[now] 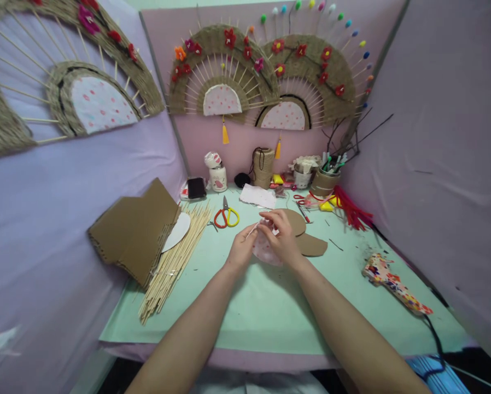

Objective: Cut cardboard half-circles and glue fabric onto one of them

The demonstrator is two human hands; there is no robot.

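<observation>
My left hand (pixel 242 246) is closed, pinching the edge of a white piece with pink spots (pixel 267 256), perhaps paper or cloth. My right hand (pixel 285 239) bends over the upper side of the same piece, its fingertips closed on the edge near the left hand's fingers. The piece is partly hidden by both hands and hangs just above the table. Behind the right hand lie a round cardboard piece (pixel 295 220) and a longer cut cardboard piece (pixel 313 245).
Scissors (pixel 226 217) lie beyond my left hand. At left are bamboo sticks (pixel 175 262) and a bent cardboard sheet (pixel 134 230). A flower-patterned glue gun (pixel 395 282) with a cord lies at right. Twine (pixel 263 169) stands at the back, below fan-shaped decorations (pixel 311 54).
</observation>
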